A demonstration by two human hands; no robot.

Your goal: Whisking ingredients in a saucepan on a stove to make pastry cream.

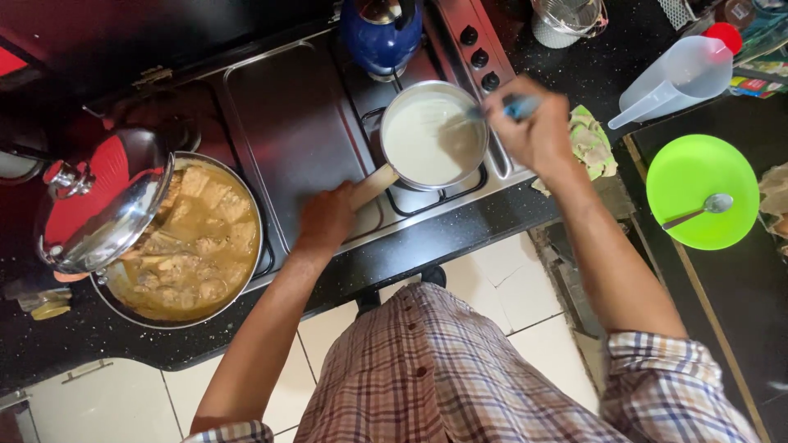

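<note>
Saucepan (433, 135) sits on the far-right burner. Your left hand (327, 217) clamps its handle (371, 186); your right hand (533, 123) pinches the whisk (492, 109). Keep strokes low, pan steadied.

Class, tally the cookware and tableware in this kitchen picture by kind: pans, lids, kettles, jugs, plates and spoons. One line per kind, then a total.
Pans: 2, a small saucepan of white liquid and a large pan of stew
Lids: 1, a glass lid
Kettles: 1, a blue kettle
Jugs: 1, a clear plastic jug
Plates: 1, a green plate
Spoons: 1, a metal spoon
Total: 7
</note>
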